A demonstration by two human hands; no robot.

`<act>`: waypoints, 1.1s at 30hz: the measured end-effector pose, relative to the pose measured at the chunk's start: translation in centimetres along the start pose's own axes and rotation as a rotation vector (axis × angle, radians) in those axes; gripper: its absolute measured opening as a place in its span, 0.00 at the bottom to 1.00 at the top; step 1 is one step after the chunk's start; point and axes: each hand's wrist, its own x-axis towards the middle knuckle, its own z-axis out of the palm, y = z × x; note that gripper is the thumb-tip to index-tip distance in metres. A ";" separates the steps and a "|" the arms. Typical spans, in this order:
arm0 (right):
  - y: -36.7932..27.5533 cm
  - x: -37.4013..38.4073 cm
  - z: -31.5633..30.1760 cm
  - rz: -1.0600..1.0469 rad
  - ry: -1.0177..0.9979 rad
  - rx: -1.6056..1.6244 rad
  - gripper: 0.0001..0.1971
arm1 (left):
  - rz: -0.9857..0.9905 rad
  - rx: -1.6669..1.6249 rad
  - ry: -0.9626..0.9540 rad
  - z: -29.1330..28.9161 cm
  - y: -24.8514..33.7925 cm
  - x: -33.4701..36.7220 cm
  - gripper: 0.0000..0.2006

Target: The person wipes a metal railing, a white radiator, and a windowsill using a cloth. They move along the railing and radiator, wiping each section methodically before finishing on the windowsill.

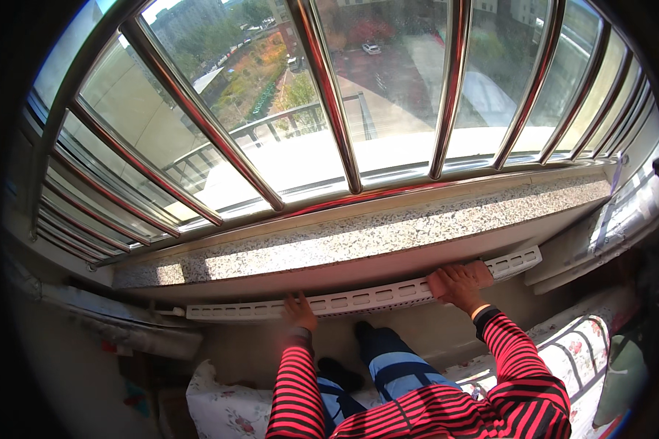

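A long white radiator cover (359, 296), slotted along its top, runs beneath the granite window sill (359, 234) from about eight o'clock toward three o'clock. The right hand (458, 284) lies flat on it at roughly four o'clock, fingers spread and pressed down on a reddish-brown cloth (479, 272) that rests on the cover. The left hand (299, 311) touches the cover's near edge around six o'clock, fingers slightly parted, gripping nothing. Both sleeves are red-and-black striped. Above the sill, at twelve o'clock, shiny metal window bars (329, 95) curve across the glass. A floral bedsheet (227, 410) lies at seven o'clock.
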 end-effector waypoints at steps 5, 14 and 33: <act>1.6 -0.8 -0.4 0.092 0.016 -0.033 0.50 | -0.004 -0.073 0.039 0.6 0.0 0.1 0.40; -7.9 3.6 0.4 -0.113 0.204 -0.048 0.33 | 0.023 -0.130 0.057 0.6 0.0 -0.1 0.42; -11.7 6.6 0.1 -0.175 0.208 0.083 0.16 | -0.015 0.001 0.050 0.4 0.6 -0.5 0.48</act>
